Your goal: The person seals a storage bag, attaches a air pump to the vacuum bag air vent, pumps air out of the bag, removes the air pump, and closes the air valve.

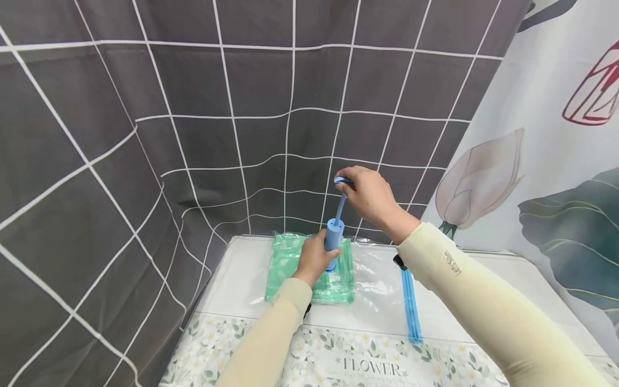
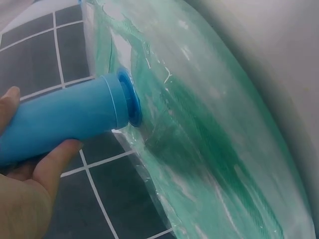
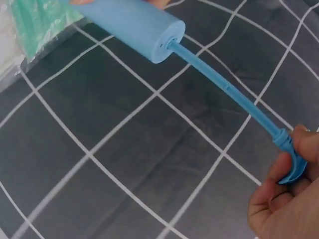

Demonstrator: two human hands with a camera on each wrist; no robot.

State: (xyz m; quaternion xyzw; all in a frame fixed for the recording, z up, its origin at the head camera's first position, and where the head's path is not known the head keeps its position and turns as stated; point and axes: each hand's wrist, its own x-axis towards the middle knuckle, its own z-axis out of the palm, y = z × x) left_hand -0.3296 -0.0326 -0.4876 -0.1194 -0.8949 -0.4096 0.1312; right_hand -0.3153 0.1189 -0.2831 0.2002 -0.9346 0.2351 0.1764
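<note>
A blue hand pump [image 1: 333,235] stands over a clear plastic bag [image 1: 377,269] with something green folded inside [image 1: 290,263]. My left hand [image 1: 314,257] grips the pump's barrel. In the left wrist view the barrel [image 2: 65,117] meets a round blue valve [image 2: 130,97] on the bag. My right hand [image 1: 369,194] holds the curved pump handle [image 1: 343,179] above. The rod [image 3: 227,87] is drawn well out of the barrel, as the right wrist view shows, with fingers curled round the handle [image 3: 295,167].
A blue zip strip [image 1: 411,306] runs along the bag's right side. Underneath lies a white table cover [image 1: 242,279] with a flowered, lettered front part [image 1: 367,365]. Dark checked cloth [image 1: 256,134] hangs behind and at left; a curtain with printed flowers [image 1: 479,183] hangs at right.
</note>
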